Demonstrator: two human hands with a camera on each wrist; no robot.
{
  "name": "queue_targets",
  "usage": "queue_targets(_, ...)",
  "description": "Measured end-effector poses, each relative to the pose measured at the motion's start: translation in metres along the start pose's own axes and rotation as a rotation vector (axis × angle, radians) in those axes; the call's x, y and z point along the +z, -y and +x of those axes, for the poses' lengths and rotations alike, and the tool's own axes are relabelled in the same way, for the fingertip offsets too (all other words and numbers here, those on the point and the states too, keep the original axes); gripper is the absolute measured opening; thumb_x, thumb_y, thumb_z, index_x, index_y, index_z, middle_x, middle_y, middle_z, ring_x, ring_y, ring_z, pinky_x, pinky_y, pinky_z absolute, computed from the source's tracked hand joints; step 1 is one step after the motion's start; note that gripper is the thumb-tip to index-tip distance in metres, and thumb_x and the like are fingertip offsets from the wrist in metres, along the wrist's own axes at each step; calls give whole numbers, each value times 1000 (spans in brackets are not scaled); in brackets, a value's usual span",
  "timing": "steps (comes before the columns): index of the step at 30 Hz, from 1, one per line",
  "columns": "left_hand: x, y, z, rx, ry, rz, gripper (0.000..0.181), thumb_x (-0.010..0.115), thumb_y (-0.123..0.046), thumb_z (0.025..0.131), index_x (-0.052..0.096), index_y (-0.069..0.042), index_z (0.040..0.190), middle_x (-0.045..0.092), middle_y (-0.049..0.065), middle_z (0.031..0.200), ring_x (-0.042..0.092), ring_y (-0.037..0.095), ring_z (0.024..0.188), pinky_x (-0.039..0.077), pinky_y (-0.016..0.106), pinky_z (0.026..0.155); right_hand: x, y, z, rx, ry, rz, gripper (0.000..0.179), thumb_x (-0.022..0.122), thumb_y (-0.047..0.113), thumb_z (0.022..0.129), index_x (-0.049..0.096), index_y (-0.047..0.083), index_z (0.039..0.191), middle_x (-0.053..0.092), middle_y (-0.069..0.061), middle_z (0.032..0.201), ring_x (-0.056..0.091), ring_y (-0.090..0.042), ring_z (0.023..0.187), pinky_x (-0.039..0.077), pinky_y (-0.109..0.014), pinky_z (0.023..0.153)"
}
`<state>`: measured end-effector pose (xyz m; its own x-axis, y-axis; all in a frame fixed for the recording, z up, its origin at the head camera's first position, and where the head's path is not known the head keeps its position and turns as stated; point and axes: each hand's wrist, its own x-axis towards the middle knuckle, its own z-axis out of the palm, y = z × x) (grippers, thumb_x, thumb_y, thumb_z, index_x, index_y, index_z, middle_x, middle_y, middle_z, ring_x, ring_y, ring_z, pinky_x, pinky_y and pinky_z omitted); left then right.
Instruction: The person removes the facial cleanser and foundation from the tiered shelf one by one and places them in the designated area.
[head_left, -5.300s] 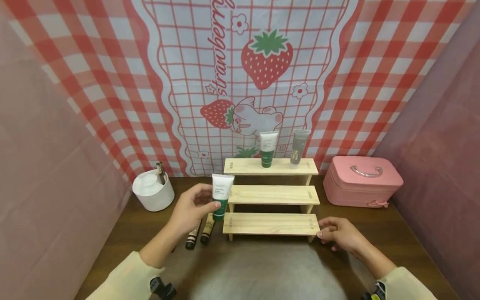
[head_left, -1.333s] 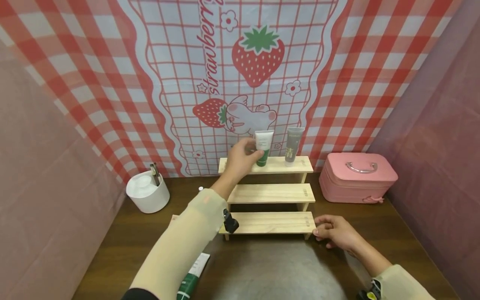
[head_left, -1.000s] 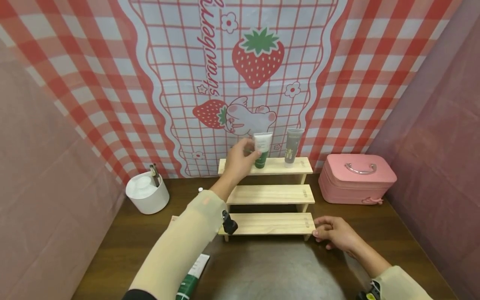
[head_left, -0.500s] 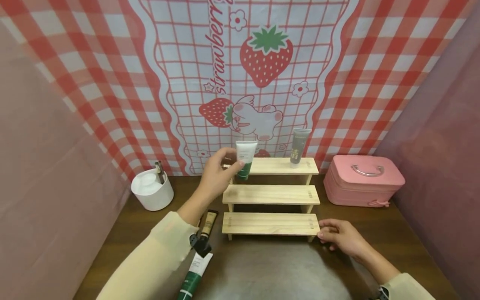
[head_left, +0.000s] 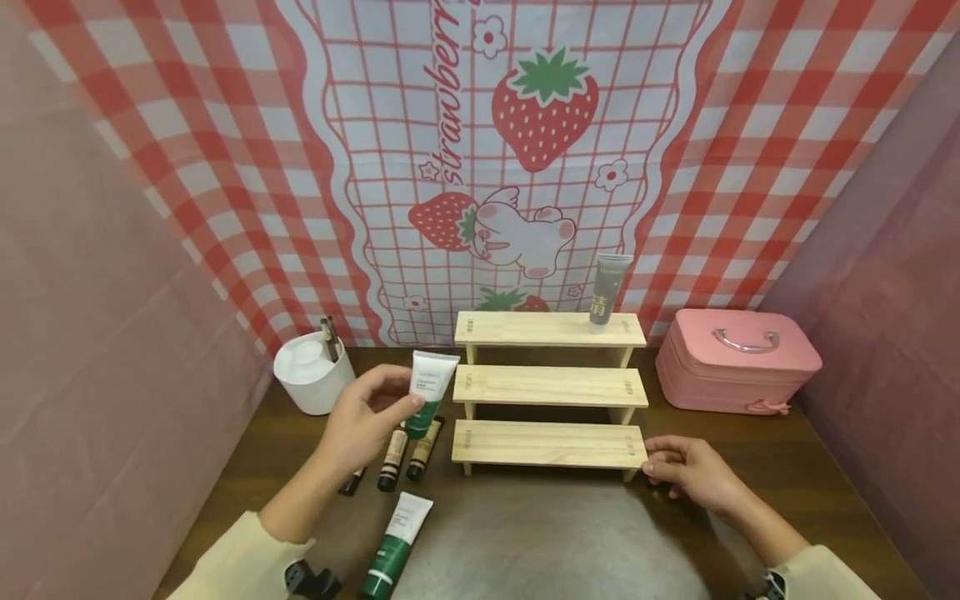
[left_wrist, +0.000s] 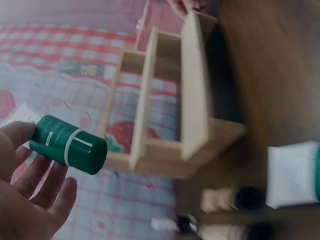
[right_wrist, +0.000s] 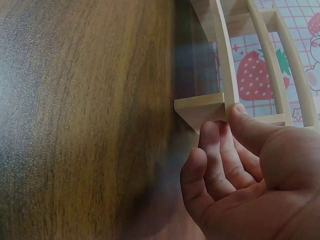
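My left hand (head_left: 365,421) pinches a white-and-green squeeze tube (head_left: 431,379) between thumb and fingers, held in the air left of the wooden tiered rack (head_left: 550,328). The left wrist view shows the green cap (left_wrist: 86,151) pointing away from the palm. My right hand (head_left: 693,473) pinches the right end of the rack's lowest shelf (head_left: 547,444), its thumb on the board and fingertips underneath in the right wrist view. A grey tube (head_left: 609,292) stands on the top shelf, towards the right. Another white-and-green tube (head_left: 398,542) lies on the table in front.
Below the held tube lie beige tubes with black caps (head_left: 393,458), partly hidden. A white round holder (head_left: 311,379) with brushes stands at back left. A pink case (head_left: 738,362) sits right of the rack. A strawberry-print cloth (head_left: 480,108) hangs behind.
Earlier, my left hand gripped the white-and-green tube at the top shelf; it has since lifted it off and carried it left and down. A similar tube now lies in front. The right hand stayed.
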<state>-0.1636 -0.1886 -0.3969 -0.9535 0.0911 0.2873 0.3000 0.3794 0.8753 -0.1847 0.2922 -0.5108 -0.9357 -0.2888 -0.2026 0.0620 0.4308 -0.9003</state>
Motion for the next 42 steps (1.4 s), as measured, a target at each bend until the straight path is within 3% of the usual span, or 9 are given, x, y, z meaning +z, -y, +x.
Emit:
queue_targets(3, -9, 18, -17, -28, 16, -17, 23, 75, -8, 93, 70, -2, 115, 73, 15, 107, 68, 13, 95, 59, 26, 80, 0, 0, 0, -1, 1, -3, 55, 74, 16, 95, 53, -15, 134, 73, -23, 107, 71, -17, 84, 59, -35, 61)
queue_targets(8, -22, 46, -45, -99, 35, 22, 24, 76, -10, 92, 70, -2, 115, 74, 13, 104, 67, 8, 93, 57, 25, 76, 2, 0, -1, 4, 1, -10, 56, 74, 17, 95, 52, -15, 135, 74, -21, 105, 71, -18, 84, 59, -35, 61)
queue_targets(11, -28, 60, -62, -163, 57, 1, 28, 76, -9, 92, 68, 0, 118, 73, 15, 102, 68, 9, 87, 59, 29, 72, 1, 2, -3, 5, -3, -11, 57, 74, 18, 95, 52, -15, 135, 74, -20, 105, 71, -18, 84, 59, -36, 61)
queue_targets(15, -35, 76, -83, -266, 118, -59, 37, 74, -7, 93, 63, 6, 125, 71, 20, 101, 69, 10, 80, 61, 32, 65, 1, 2, -3, 2, -6, -14, 57, 74, 18, 95, 52, -15, 135, 74, -21, 105, 71, -17, 84, 59, -35, 60)
queue_targets(23, -50, 102, -115, -379, 231, -83, 40, 73, -9, 94, 59, 11, 126, 70, 18, 100, 69, 9, 81, 60, 32, 64, 2, 0, -1, 4, -2, -14, 56, 74, 17, 95, 52, -14, 135, 74, -22, 106, 71, -17, 84, 59, -35, 60)
queue_targets(31, -58, 113, -129, -441, 282, -55, 37, 73, -12, 94, 63, 10, 122, 73, 15, 93, 66, 12, 70, 59, 33, 58, 2, 1, -3, 16, -5, -14, 55, 74, 17, 95, 52, -15, 135, 74, -20, 105, 71, -17, 84, 58, -35, 60)
queue_targets(36, -61, 117, -131, -516, 303, -38, 35, 73, -13, 94, 64, 9, 121, 72, 11, 91, 66, 17, 72, 59, 36, 56, 2, 0, -2, 21, 1, -11, 56, 74, 18, 95, 52, -14, 136, 73, -22, 107, 70, -17, 84, 59, -35, 61)
queue_targets(42, -61, 118, -130, -562, 275, -19, 36, 73, -13, 94, 64, 9, 122, 72, 9, 91, 66, 19, 74, 59, 37, 57, 1, 1, -2, 7, 3, -10, 53, 73, 16, 96, 52, -15, 134, 74, -22, 105, 70, -17, 83, 58, -35, 60)
